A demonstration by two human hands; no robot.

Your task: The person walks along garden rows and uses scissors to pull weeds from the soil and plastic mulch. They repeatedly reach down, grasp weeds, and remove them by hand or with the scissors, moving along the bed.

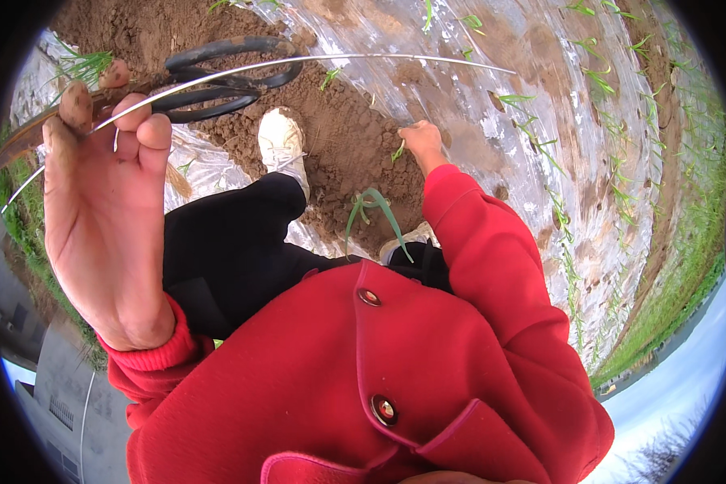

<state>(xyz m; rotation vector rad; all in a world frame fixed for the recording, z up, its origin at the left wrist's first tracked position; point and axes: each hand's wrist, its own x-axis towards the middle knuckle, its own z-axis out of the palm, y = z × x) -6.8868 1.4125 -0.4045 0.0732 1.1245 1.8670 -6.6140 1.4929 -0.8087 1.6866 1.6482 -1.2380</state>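
My left hand [106, 199], raised at the left, is closed around large scissors with black loop handles [236, 95] and a rusty blade [27, 142]. A thin, pale, bent rod [351, 56] also passes through its fingers and arcs over the soil. My right hand [425, 144] reaches low beside the plastic film [490, 48]. Its fingertips are drawn together on a small green shoot [397, 151]; its lower end hangs just over the soil. A larger long-leaved seedling [372, 209] shows between my body and the bare soil [345, 163].
One white shoe [282, 142] stands on the soil; the other [393, 247] is partly covered by my clothing. Rows of seedlings [599, 78] poke through holes in the film at the right. A green clump [91, 66] grows behind my left fingers. A grey building [66, 399] stands lower left.
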